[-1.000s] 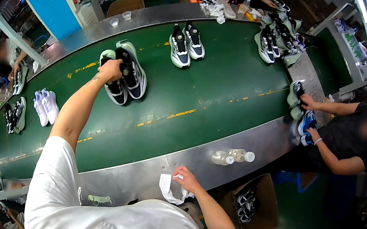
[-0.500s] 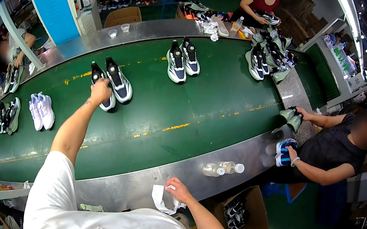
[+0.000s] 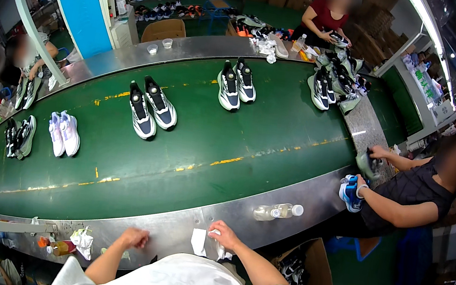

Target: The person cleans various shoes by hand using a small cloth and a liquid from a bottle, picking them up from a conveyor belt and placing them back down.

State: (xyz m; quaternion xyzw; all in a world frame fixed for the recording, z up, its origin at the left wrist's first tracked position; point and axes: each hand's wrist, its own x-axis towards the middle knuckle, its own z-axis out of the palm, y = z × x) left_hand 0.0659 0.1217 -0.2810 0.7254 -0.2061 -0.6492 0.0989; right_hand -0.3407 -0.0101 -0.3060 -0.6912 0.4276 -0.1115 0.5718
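Note:
My right hand [image 3: 225, 236] rests on the steel rim [image 3: 181, 223] of the green conveyor belt [image 3: 210, 146], fingers closed on a white cloth [image 3: 199, 242]. Pulled back to the rim, my left hand [image 3: 134, 238] is curled into a loose fist and holds nothing that I can see. A pair of dark grey and white sneakers [image 3: 151, 110] lies on the belt well beyond both hands.
More pairs ride the belt: white [image 3: 63, 133], black [image 3: 19, 135], dark [image 3: 235, 84]. A clear plastic bottle [image 3: 278, 211] lies on the rim to my right. A person in black [image 3: 414, 186] handles a blue shoe [image 3: 351, 193]. A cardboard box [image 3: 303, 270] stands below.
My left arm was stretched out touching the dark sneakers on the belt; it has let go and drawn back to the rim. The sneakers ride on. My right hand stays on the cloth.

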